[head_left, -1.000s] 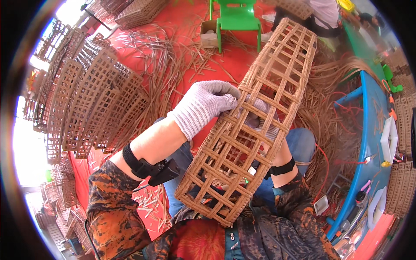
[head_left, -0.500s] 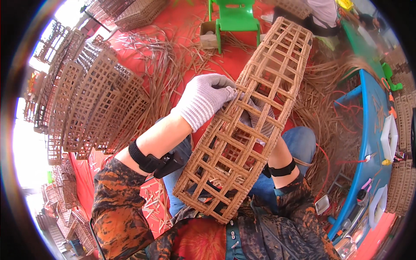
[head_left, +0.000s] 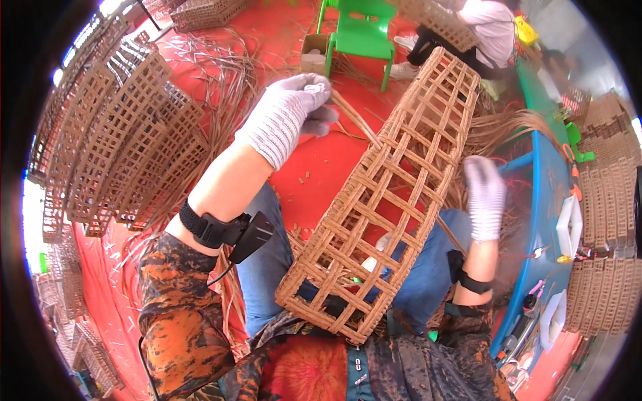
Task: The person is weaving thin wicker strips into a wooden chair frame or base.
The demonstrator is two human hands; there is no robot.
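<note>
the left hand [head_left: 287, 110], in a pale ribbed knit glove, is raised beyond the upper left edge of a long woven basket [head_left: 380, 188], forearm bent upward, fingers pinching a thin brown strand [head_left: 356, 120] that runs straight to that edge. the right hand [head_left: 484, 184], gloved alike, is lifted just beside the basket's right edge; it is blurred, so whether its fingers are spread or closed cannot be told. half a second ago the left hand was at the basket's edge and the right was behind its lattice; now both are clear of it. the basket slants over the person's lap, its brown cane-like strips crossing into squarish openings, its sides tightly plaited. denim legs [head_left: 259, 267] show beneath, above a smooth red floor [head_left: 317, 167].
</note>
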